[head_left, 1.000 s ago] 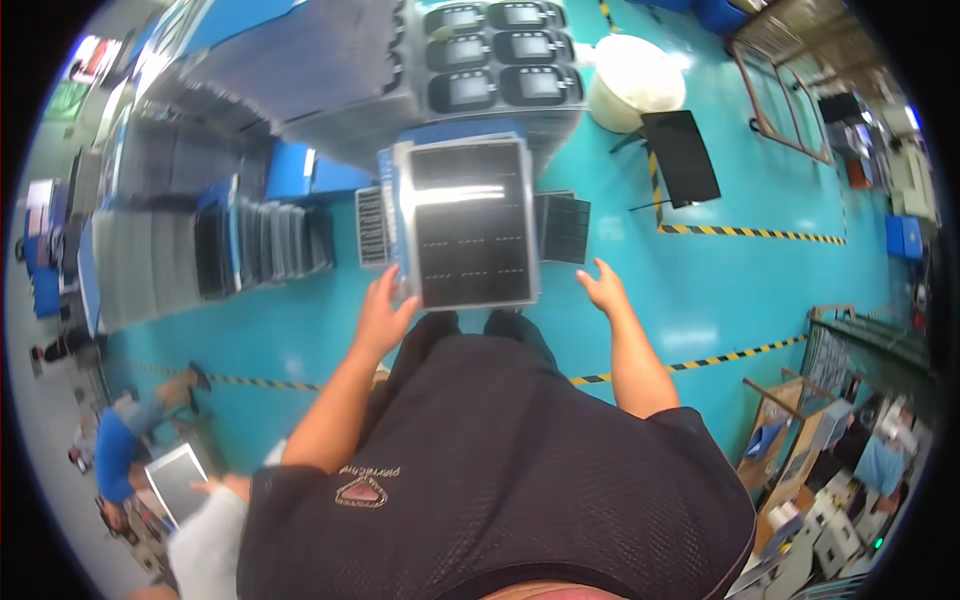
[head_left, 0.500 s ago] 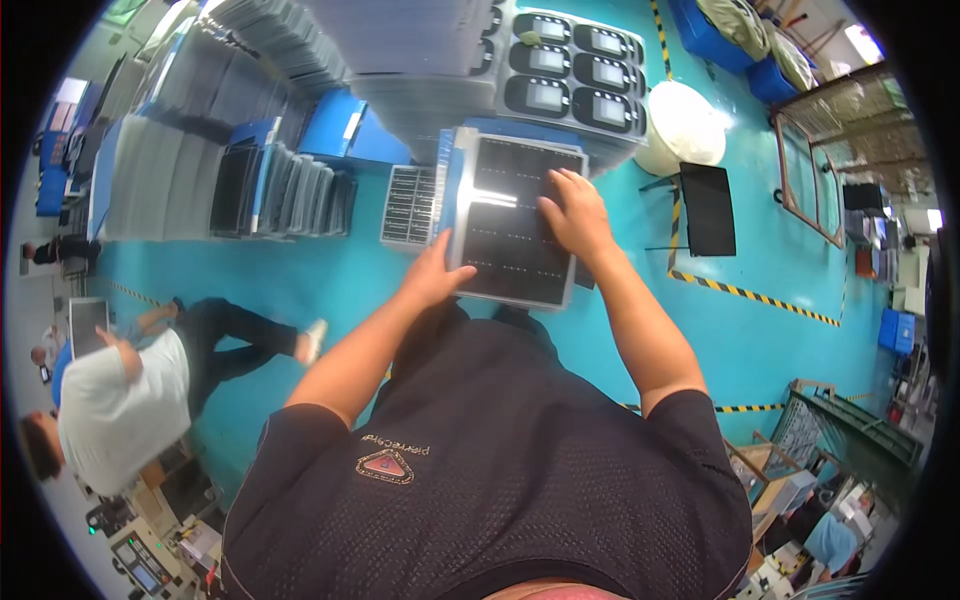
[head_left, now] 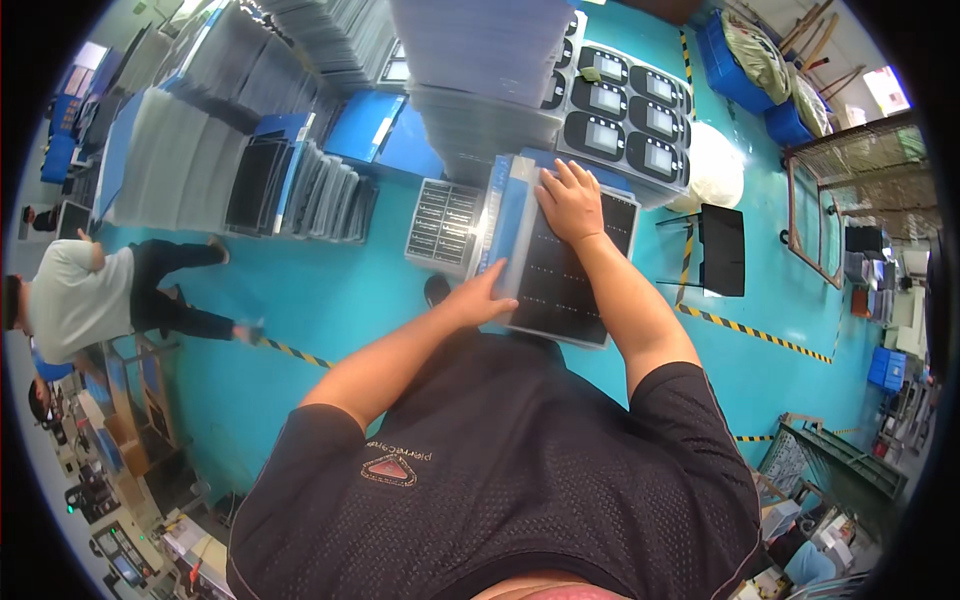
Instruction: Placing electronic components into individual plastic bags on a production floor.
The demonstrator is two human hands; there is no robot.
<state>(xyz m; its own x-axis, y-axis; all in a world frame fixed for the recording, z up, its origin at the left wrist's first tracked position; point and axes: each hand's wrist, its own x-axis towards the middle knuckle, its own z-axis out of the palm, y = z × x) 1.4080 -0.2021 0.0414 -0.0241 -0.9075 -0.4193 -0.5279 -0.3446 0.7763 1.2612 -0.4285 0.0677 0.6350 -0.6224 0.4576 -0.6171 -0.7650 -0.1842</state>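
Observation:
In front of me is a stack of flat sheets with a black panel [head_left: 562, 285] on top, marked with rows of small light dashes. A blue and clear strip [head_left: 516, 215] shows along its left side. My left hand [head_left: 482, 297] rests at the near left edge, thumb and index finger spread apart. My right hand [head_left: 573, 205] lies on the far part of the stack, palm down with fingers stretched out. It covers part of the panel and its left border. Whether either hand has lifted a sheet, I cannot tell.
Left of the stack sits a pile of label-patterned sheets [head_left: 441, 222]. Tall sheet stacks [head_left: 490, 50] and device-printed panels [head_left: 655, 110] stand beyond. A black-topped stool [head_left: 723, 250] and a white bin [head_left: 712, 165] are to the right. A co-worker [head_left: 90, 295] walks at far left.
My right hand has slid left across the top panel toward the strip. The surroundings have shifted right and down in view. The co-worker has moved farther left.

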